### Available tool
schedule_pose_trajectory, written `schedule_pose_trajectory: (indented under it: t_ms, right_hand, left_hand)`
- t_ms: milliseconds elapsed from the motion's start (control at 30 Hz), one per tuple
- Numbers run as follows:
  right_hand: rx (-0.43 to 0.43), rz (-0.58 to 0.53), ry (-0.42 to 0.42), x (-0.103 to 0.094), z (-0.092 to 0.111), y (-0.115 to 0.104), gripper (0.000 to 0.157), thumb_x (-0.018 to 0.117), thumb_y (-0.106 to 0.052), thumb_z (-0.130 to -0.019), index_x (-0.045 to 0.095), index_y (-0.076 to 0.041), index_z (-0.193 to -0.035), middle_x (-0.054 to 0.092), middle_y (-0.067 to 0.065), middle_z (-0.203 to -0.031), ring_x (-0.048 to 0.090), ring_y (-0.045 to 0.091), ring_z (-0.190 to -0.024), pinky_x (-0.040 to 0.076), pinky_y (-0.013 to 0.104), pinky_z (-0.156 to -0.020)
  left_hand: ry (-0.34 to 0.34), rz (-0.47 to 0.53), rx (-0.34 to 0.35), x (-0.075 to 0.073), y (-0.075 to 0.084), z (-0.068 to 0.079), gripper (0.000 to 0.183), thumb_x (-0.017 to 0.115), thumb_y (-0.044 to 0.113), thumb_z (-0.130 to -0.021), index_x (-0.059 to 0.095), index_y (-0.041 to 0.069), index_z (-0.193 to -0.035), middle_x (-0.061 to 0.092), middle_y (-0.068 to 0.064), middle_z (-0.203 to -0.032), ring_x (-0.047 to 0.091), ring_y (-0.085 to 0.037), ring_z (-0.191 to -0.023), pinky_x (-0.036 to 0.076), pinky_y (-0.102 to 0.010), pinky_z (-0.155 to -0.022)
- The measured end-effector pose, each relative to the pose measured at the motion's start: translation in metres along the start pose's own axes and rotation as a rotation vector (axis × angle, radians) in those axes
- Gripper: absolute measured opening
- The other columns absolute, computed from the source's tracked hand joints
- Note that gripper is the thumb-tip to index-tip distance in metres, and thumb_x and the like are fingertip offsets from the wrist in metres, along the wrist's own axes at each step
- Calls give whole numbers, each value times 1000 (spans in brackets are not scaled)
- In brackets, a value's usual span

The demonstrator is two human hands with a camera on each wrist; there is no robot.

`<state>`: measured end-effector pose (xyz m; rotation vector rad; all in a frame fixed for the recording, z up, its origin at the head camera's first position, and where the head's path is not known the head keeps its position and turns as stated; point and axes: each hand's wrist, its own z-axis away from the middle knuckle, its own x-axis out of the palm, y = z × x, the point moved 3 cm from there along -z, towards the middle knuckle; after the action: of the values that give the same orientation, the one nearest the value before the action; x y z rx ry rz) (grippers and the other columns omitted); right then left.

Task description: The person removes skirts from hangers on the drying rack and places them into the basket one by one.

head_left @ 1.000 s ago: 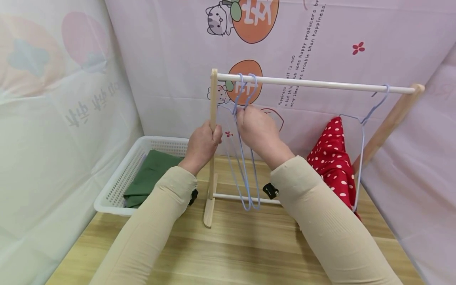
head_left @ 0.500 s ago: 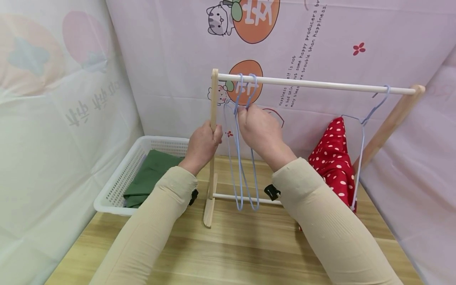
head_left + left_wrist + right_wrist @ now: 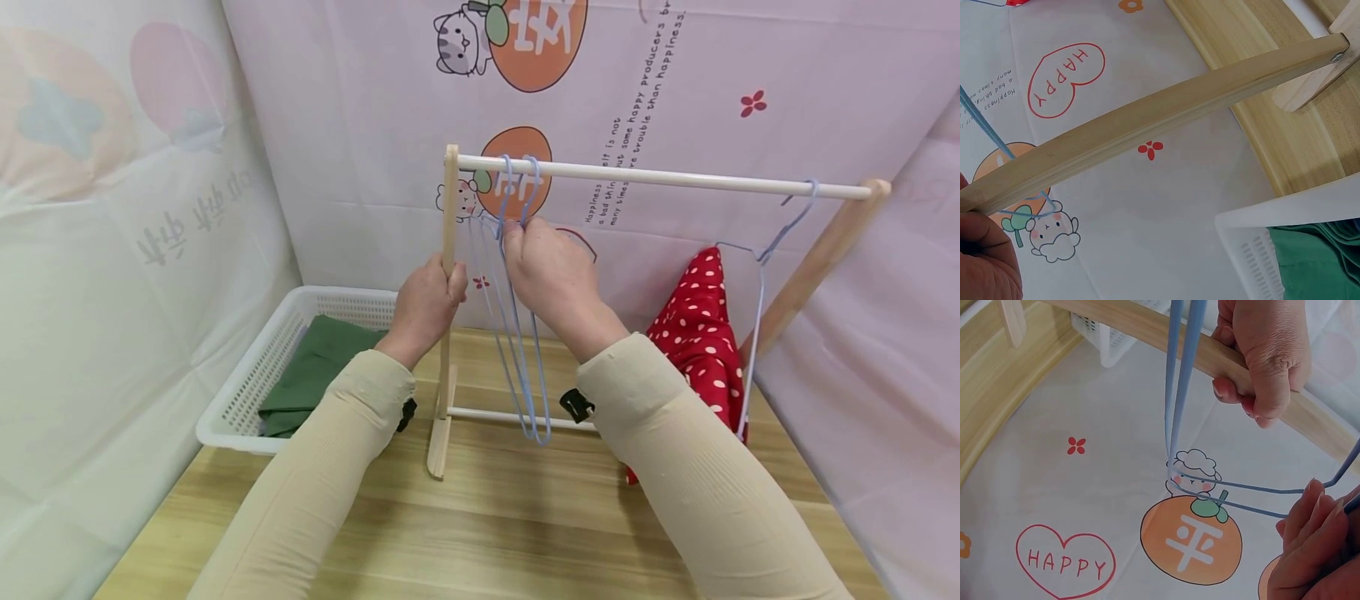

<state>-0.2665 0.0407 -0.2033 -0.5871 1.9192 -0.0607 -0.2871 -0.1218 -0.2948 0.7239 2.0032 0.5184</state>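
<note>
My left hand grips the upright wooden post at the near-left end of a clothes rack. My right hand pinches two light-blue wire hangers just below their hooks, and both hooks sit over the white top rail. In the right wrist view, the fingers of that hand curl at the hangers' necks, while the bare wire sides stretch away close together. A third blue hanger hangs at the rail's right end, with red polka-dot cloth on it, partly hidden by my right sleeve.
Left of the rack, a white plastic basket holds folded green cloth. The rack's foot rests on a wood-grain table. Printed white fabric encloses the back and sides. A low white bar joins the rack's base.
The two hangers' lower ends swing apart, then together again toward the right. My right hand has shifted slightly right. The left hand keeps its place on the post.
</note>
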Motion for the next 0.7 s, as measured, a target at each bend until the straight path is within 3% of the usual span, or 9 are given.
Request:
schedule_pose_trajectory:
  t_ms: [300,700]
  right_hand:
    - [16,-15,15,-3,0,3,60,21,-54,-101,59,-8,-103,65,9,-91,61,25,-82,48,45,-72]
    - [58,-59,-34,-7,1,5,72,17,-66,-96,59,-11,-117,64,4,-93,60,24,-89,47,44,-76]
  left_hand:
    - [-14,21,-21,1,-1,-1,38,32,39,-101,53,9,-89,66,-1,-75,57,-19,-62,48,-33,-54]
    - [-19,36,-23,-1,-2,0,37,33,38,-101,53,9,-89,65,-1,-74,56,-20,-61,48,-33,-53]
